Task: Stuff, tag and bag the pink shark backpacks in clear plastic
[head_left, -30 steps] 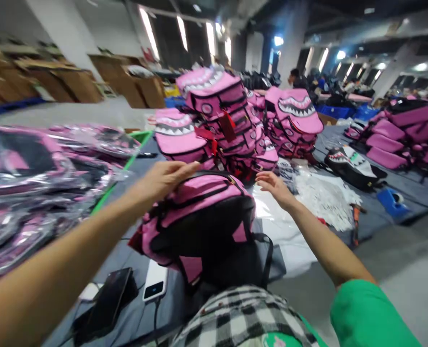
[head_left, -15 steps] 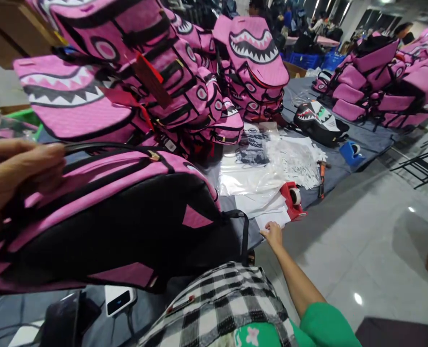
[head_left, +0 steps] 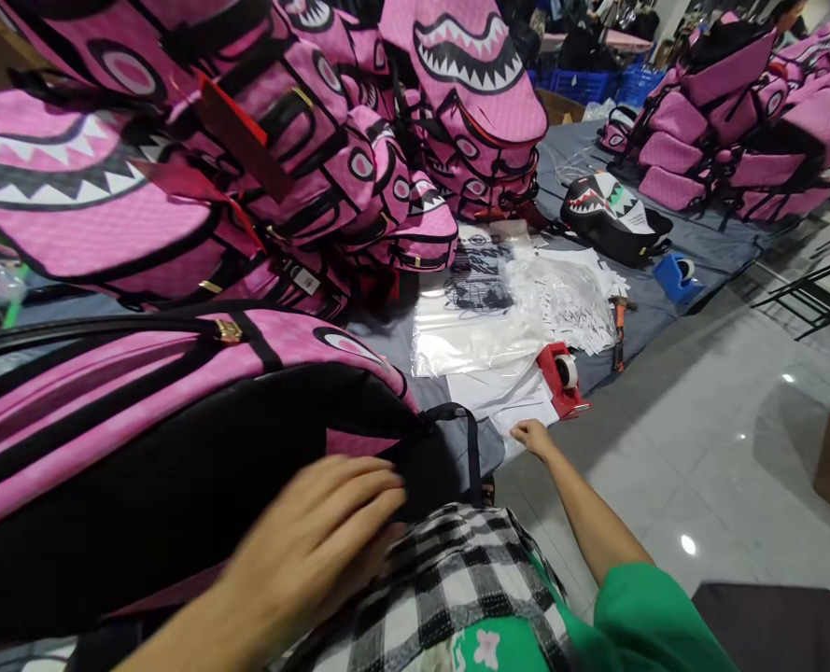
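A pink and black backpack lies on its side in front of me, black panel toward me. My left hand is open and slightly blurred, fingers stretched out over the black panel; whether it touches is unclear. At the table edge, my right hand is closed on the corner of a white sheet of paper, its fingertips partly hidden. Just beyond it stands a red tape dispenser with a roll of tape. Clear plastic bags lie behind the paper.
Pink shark-mouth backpacks are heaped behind, with more pink bags at the far right. A black shark-face bag, a blue tape dispenser, an orange-handled tool and white tags lie on the grey-covered table.
My left hand has let go of the backpack's upper edge and moved down and right over its black side. My right hand stays by the paper, now slightly higher, its fingers more closed.
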A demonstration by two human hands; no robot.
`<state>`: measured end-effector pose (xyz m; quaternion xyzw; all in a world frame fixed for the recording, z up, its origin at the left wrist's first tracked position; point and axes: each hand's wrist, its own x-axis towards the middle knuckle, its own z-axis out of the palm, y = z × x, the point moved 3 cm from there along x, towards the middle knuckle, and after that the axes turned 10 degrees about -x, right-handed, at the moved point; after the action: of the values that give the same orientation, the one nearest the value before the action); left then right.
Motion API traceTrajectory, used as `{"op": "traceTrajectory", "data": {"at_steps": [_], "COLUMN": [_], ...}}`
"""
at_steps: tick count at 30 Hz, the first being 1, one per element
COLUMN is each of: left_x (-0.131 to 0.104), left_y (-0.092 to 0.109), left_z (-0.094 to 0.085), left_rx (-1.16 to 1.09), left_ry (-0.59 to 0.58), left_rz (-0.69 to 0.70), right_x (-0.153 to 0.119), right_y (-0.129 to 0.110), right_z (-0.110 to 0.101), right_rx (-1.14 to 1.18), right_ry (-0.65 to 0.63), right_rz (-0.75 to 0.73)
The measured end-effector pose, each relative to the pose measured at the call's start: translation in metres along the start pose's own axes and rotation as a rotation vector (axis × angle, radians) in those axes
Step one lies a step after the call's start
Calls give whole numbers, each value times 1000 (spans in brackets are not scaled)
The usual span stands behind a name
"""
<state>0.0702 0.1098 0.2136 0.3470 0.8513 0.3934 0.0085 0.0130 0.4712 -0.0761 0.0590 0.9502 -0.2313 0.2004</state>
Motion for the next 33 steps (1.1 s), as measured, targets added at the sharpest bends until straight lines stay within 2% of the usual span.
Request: {"op": "traceTrajectory", "data": {"at_steps": [2, 4, 6, 8, 10, 12, 14, 18, 21, 23, 26, 29, 33], "left_x": [13, 33, 54, 70, 78, 79, 75, 73, 83, 90, 96, 93, 78], "left_y": [-24, -59, -91, -113, -126, -132, -136, -139, -135, -127, -109, -87, -67], "left_z": [49, 114, 180, 234, 272, 292, 299, 298, 290, 279, 255, 227, 184], "left_rx": [-5, 46, 121, 103, 71, 50, 27, -72, -211, -326, -528, -691, -854], "left_ry": [-211, -384, -496, -550, -579, -583, -565, -535, -484, -408, -270, -127, 209], "left_rz": [-17, -61, -22, 12, 19, -2, -37, -123, -200, -254, -310, -339, -467], "right_x": [4, 5, 2, -2, -5, -7, -6, -7, -14, -23, -36, -44, -46], "right_y": [-1, -4, -10, -15, -18, -18, -15, -7, -7, -14, -38, -73, -117], "right_z": [-4, -9, -13, -18, -25, -40, -61, -114, -145, -156, -154, -138, -115], "right_rx": [2, -4, -13, -20, -18, -6, 22, 137, 255, 335, 450, 552, 663], "right_ry": [-37, -31, 1, 34, 63, 108, 176, 283, 302, 321, 331, 322, 378], "right_rz": [-8, -12, -16, -20, -17, -8, 3, -23, -65, -75, -82, -86, -86]}}
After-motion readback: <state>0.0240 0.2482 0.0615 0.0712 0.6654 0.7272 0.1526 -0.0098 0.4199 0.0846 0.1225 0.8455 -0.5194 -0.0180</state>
